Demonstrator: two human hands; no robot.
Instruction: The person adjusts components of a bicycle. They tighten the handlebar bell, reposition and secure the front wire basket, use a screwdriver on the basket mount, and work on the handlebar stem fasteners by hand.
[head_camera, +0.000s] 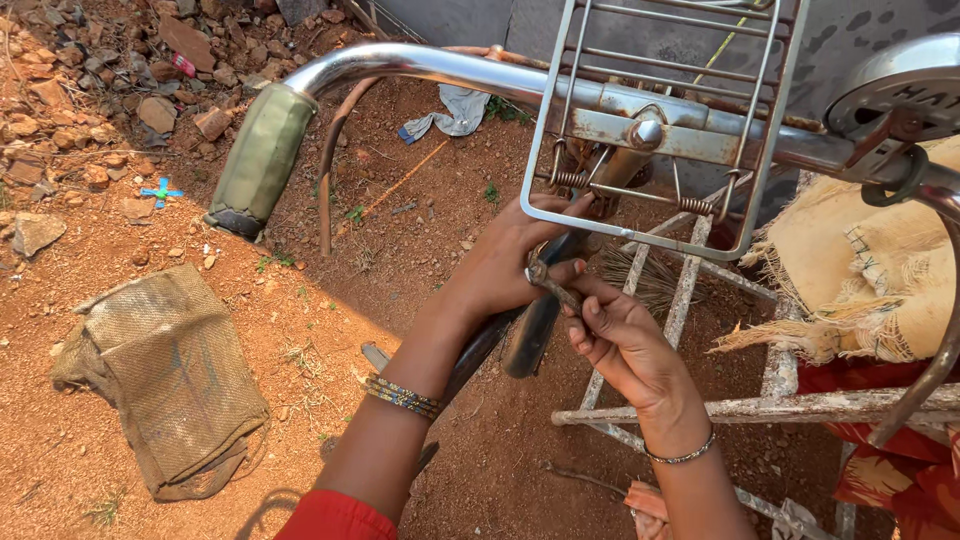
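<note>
— Rusty bolt (556, 288): where is it?
— Pinched in the right hand (622, 340), long axis slanting up-left toward the left hand (505, 268), which grips the bicycle's dark frame tube (535, 325) under the wire basket (650, 120).
— Surroundings?
— Red dirt ground (420, 250), outdoors, sacking (165, 375) lying left.

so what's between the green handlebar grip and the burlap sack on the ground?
Head view: only red dirt with a few pebbles and grass sprigs lies between the green grip and the burlap sack.
</note>
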